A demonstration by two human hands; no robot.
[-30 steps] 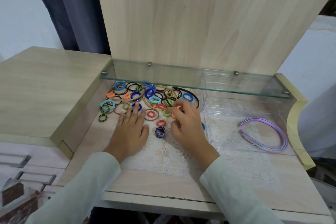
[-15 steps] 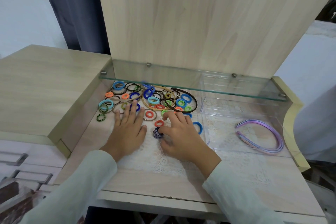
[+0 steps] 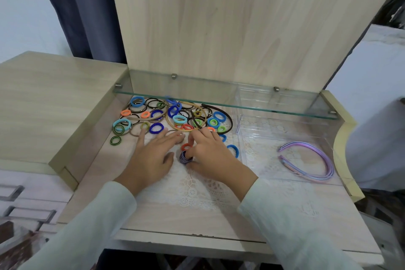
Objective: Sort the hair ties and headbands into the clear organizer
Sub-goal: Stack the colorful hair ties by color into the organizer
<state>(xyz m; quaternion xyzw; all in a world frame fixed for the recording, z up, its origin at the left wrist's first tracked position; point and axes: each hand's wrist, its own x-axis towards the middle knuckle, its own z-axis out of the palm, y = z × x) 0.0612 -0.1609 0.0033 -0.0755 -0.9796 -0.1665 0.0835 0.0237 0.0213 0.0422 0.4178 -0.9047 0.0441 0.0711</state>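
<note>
The striped hair tie [image 3: 184, 157] lies against the right hand [image 3: 214, 156].

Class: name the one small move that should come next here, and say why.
Probably the right hand should close on the dark striped hair tie between its thumb and forefinger and lift it toward the clear organizer. That tie lies apart from the pile, and the organizer shows only purple headbands.
</note>
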